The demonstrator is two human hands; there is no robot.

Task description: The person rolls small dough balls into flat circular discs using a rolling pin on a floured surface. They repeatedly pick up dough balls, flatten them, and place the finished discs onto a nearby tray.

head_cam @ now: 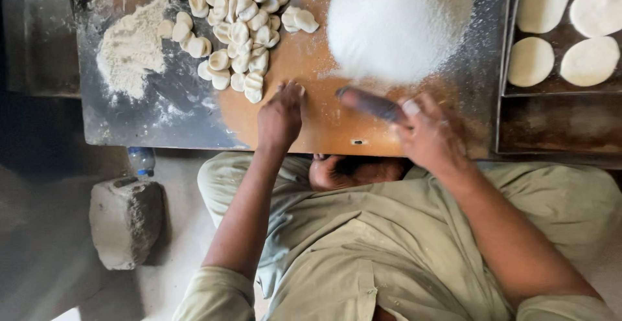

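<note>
Rolling pin [372, 104] — stiff, light, flour-slick, best gripped at its ends: right hand [431, 133] closed around it, left hand [280, 117] flat, empty, on the board [311, 62] near soft dough pieces [236, 29].

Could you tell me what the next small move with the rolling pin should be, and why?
Probably pick up another dough piece: the left hand rests beside the pile of dough pieces, the right hand holds the rolling pin, and no piece lies on the board before it.
</note>
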